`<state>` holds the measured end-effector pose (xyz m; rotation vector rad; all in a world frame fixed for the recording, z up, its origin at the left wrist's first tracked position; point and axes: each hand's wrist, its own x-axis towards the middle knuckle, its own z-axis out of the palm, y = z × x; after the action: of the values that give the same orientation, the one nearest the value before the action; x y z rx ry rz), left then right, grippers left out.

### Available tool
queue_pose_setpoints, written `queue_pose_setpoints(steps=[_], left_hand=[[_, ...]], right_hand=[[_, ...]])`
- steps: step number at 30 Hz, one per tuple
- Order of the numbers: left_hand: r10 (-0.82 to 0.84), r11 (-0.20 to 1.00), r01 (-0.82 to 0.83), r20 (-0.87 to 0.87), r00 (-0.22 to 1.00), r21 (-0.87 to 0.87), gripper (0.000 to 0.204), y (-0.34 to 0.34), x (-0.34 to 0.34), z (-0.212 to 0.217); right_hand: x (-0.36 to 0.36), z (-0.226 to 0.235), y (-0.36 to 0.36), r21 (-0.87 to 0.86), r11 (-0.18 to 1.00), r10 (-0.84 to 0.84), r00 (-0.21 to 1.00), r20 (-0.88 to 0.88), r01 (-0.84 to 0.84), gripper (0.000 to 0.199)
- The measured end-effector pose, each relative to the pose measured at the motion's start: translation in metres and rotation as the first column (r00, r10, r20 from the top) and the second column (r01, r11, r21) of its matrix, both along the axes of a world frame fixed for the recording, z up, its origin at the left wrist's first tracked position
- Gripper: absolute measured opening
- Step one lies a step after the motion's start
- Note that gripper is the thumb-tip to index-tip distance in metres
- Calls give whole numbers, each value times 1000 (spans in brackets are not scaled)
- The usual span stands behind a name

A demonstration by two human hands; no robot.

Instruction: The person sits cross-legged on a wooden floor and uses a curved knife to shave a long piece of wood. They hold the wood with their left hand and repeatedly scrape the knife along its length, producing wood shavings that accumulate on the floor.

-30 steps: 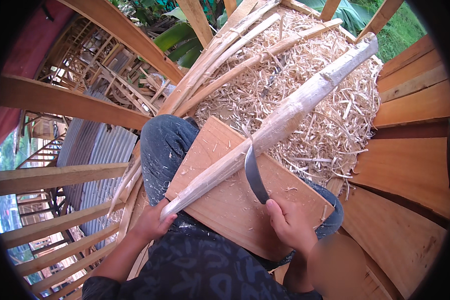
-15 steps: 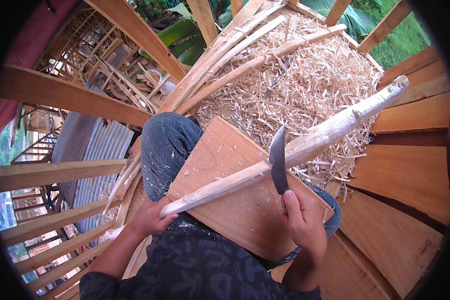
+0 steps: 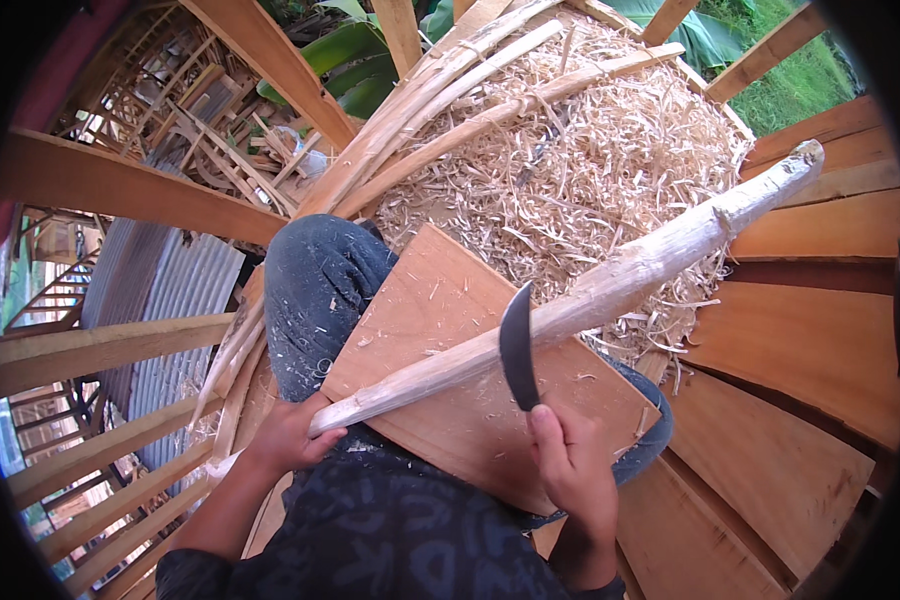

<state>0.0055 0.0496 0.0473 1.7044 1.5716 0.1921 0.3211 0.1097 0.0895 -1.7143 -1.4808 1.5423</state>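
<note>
A long pale debarked wooden pole (image 3: 650, 258) runs slantwise across a square board (image 3: 440, 300) on my lap. My left hand (image 3: 295, 432) is closed round the pole's thin near end. In my right hand (image 3: 570, 455) is a knife with a dark curved blade (image 3: 516, 345), its handle hidden inside my fist. The blade points away from me and lies across the middle of the pole; whether its edge touches the wood I cannot tell. A few small shavings are scattered on the board.
Curly wood shavings (image 3: 590, 150) are heaped beyond the board. Several long strips of wood (image 3: 420, 110) lean along the heap's left. Wooden rails (image 3: 130, 190) stand at the left, with corrugated metal sheets (image 3: 170, 310) behind them. Broad planks (image 3: 800, 350) line the right side.
My right hand and the knife have moved left and slightly nearer along the pole. My left hand keeps its hold, and the whole view has shifted a little.
</note>
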Motion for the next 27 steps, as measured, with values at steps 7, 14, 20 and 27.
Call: queue_pose_setpoints(steps=[7,14,20,27], left_hand=[[-31,999,32,30,999,-23,28,4,-6,-2],[-29,998,31,43,999,-47,27,7,-4,-1],[-38,997,40,25,999,-69,28,3,-11,-3],[-59,994,59,2,998,-94,29,12,-10,-3]], right_hand=[[4,1,14,163,970,-190,981,37,181,25],[-5,-7,3,158,976,-155,987,40,147,24],[-7,-14,-6,175,976,-135,990,25,129,26],[-8,-9,-7,105,986,-128,992,9,126,19]])
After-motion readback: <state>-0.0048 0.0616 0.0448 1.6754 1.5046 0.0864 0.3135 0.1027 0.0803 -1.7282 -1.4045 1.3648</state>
